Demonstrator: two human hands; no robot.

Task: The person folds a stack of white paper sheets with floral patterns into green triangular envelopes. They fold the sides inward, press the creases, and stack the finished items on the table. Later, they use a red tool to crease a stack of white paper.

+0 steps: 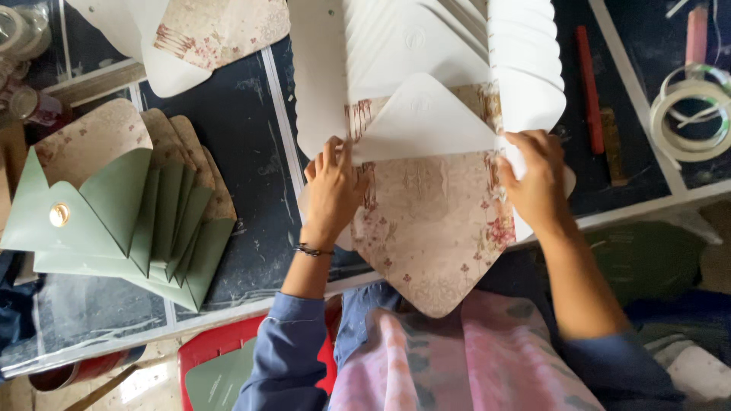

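We press our left hand and right hand flat, fingers spread, on the 2 side edges of the floral envelope, pinning its flaps, left of the tape rolls.

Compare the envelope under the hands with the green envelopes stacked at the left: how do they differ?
The floral envelope lies open, its patterned flap spread toward the person; the green envelopes are folded shut.
The floral envelope lies singly, with the left hand and right hand on its sides; the green envelopes sit fanned and untouched.
Its folded flap is white; theirs are green, the front one with a round gold clasp.
Both show the same beige floral paper.
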